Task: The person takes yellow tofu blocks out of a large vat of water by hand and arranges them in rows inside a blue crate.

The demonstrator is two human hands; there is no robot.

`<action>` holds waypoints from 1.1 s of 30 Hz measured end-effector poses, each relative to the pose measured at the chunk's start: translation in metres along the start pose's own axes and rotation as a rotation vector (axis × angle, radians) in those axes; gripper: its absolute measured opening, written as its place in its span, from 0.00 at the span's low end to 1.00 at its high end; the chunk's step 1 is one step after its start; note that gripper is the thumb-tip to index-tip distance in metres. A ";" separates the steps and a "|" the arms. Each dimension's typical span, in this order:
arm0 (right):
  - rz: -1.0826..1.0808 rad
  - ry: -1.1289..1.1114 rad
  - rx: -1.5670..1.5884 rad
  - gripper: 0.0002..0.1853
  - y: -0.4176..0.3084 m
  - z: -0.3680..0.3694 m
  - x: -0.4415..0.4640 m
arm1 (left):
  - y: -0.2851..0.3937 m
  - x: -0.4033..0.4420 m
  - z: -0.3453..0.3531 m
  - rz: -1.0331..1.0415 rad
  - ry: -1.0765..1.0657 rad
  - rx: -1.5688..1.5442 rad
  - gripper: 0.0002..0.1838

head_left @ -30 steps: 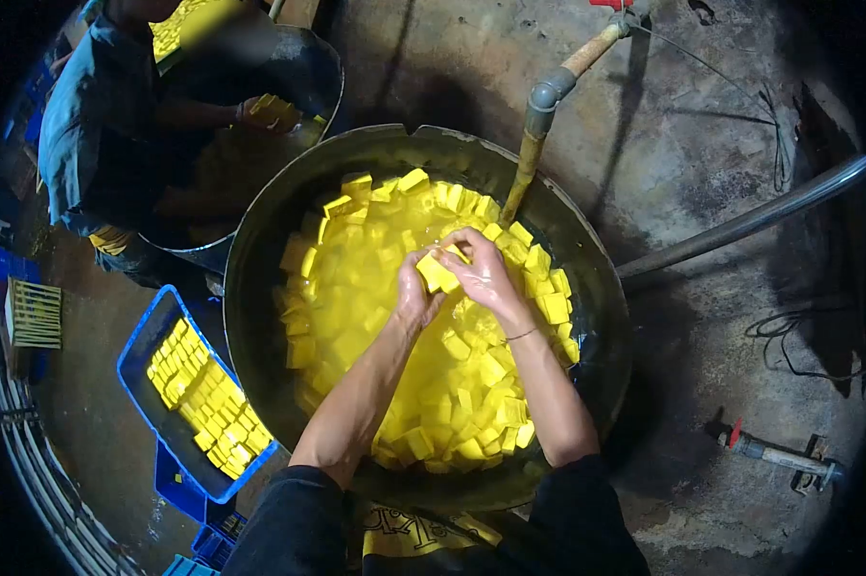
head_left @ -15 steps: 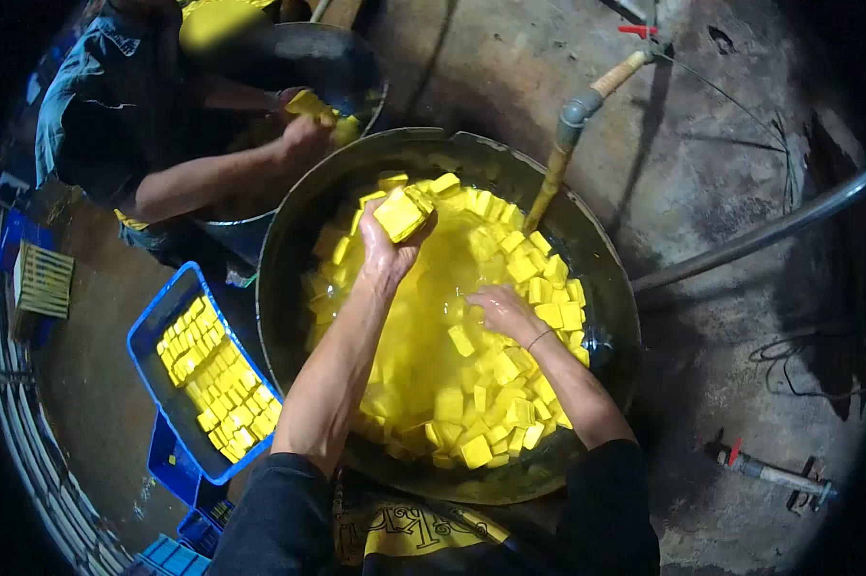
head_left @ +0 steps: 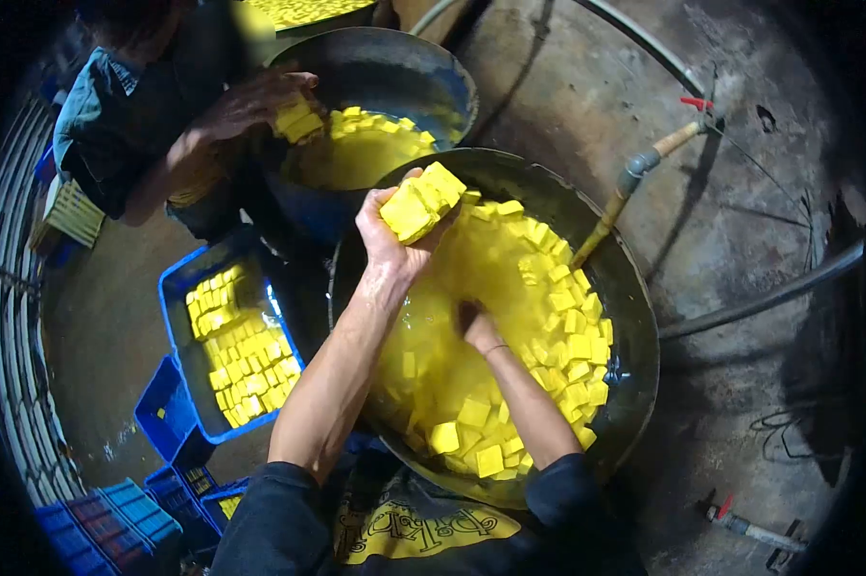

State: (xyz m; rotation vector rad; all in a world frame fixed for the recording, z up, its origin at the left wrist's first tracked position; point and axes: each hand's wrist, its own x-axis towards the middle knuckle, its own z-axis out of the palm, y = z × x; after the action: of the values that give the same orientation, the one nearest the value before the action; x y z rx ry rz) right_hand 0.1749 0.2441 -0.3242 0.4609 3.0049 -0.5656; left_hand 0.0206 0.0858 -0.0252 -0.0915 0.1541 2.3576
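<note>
Several yellow blocks (head_left: pixel 421 204) rest in my left hand (head_left: pixel 391 240), its fingers wrapped round them, raised over the left rim of a large round vat (head_left: pixel 644 384). Cloudy yellow liquid fills the vat, with many loose yellow blocks (head_left: pixel 577 346) gathered along its right and front sides. My right hand (head_left: pixel 475 324) dips into the liquid near the middle; its fingers are under the surface and hidden, so I cannot see whether they hold anything.
Left of the vat, a blue crate (head_left: pixel 169 302) holds rows of yellow blocks. A co-worker (head_left: pixel 116 125) holds blocks beside a second vat (head_left: pixel 466 82). A pipe (head_left: pixel 613 216) reaches over the right rim. More crates (head_left: pixel 169 408) stand at lower left.
From one second ago, my hands have parted; my left holds more blocks and is up and left, while my right has sunk into the liquid. The view has shifted, and the co-worker's hands have moved.
</note>
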 end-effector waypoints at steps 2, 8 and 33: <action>-0.004 -0.041 0.379 0.13 -0.025 -0.073 -0.024 | 0.028 -0.023 0.007 0.074 0.024 0.013 0.25; 0.092 -0.259 1.034 0.19 -0.089 -0.171 -0.037 | 0.109 -0.079 -0.035 0.232 -0.123 0.021 0.23; -0.364 -0.147 0.371 0.47 -0.490 -0.083 0.031 | 0.246 -0.207 -0.188 0.253 0.396 -0.106 0.22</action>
State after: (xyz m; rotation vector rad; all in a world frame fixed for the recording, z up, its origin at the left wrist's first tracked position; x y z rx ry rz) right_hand -0.0007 -0.1523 -0.0800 -0.1226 2.8530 -1.1358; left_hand -0.0014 -0.2573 -0.1672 -0.6243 0.2432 2.5739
